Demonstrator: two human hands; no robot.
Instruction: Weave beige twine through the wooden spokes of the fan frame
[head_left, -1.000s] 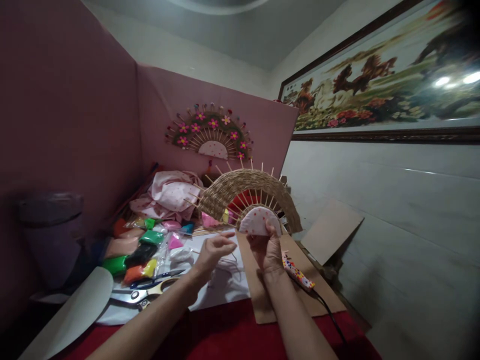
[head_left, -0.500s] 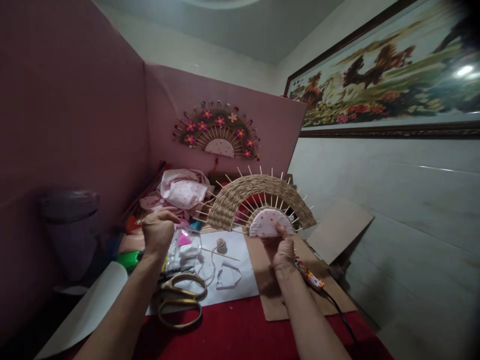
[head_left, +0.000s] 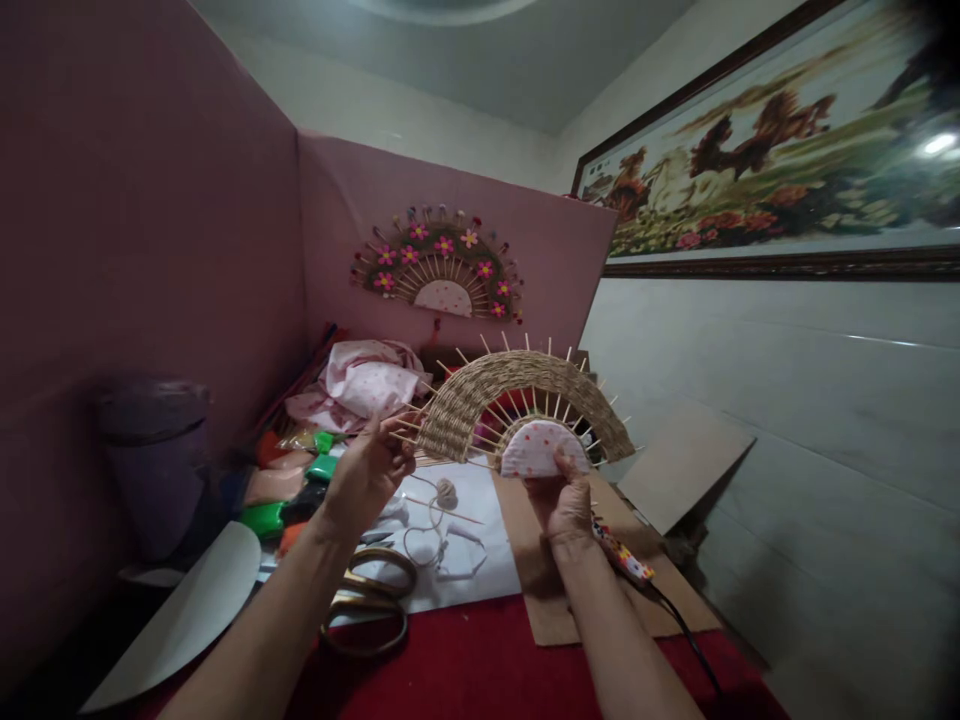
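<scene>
Fan (head_left: 517, 366) held up by its base (head_left: 531, 452)

The right hand (head_left: 568, 502) grips the cloth base, thumb in front. The left hand (head_left: 369, 475) curls its fingers at the leftmost sticks (head_left: 409, 425); I cannot tell whether they grip. The fan is aloft above the table (head_left: 450, 665), over paper (head_left: 491, 545) and cardboard (head_left: 555, 610). It looks light and fairly stiff; thin sticks could snap, so the base seems the safest hold.

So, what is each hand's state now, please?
Left hand: at left end of the woven fan, grip unclear.
Right hand: closed, holding the fan's dotted base.
</scene>
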